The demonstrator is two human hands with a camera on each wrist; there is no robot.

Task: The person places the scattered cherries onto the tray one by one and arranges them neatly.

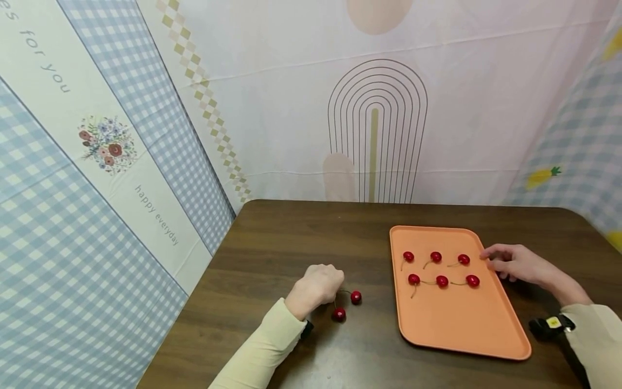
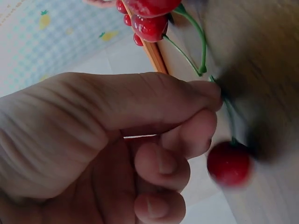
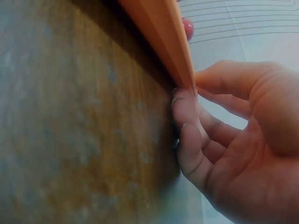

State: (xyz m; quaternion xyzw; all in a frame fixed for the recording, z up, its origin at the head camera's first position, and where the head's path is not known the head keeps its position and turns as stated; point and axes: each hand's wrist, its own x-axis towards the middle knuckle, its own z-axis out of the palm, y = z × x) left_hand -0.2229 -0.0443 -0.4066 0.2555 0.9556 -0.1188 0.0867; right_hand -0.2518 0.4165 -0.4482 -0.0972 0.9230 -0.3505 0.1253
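Note:
My left hand [image 1: 318, 286] is low over the table, left of the tray. In the left wrist view its thumb and index finger pinch the green stem of a red cherry [image 2: 229, 163], which the hand hides in the head view. Close by lie two more cherries, one farther back [image 1: 356, 297] and one nearer [image 1: 339, 314], their stems pointing toward the hand. My right hand [image 1: 522, 265] holds the right rim of an orange tray [image 1: 461, 329], thumb at the upper edge and fingers against the outer side. Several stemmed cherries [image 1: 441, 281] lie in two rows on the tray.
The brown wooden table [image 1: 301, 227] carries the tray on its right half. A patterned cloth [image 1: 282, 119] hangs behind the table's back edge, and a blue checked cloth [image 1: 63, 227] hangs at the left. A black wrist strap [image 1: 551, 326] sits by the right sleeve.

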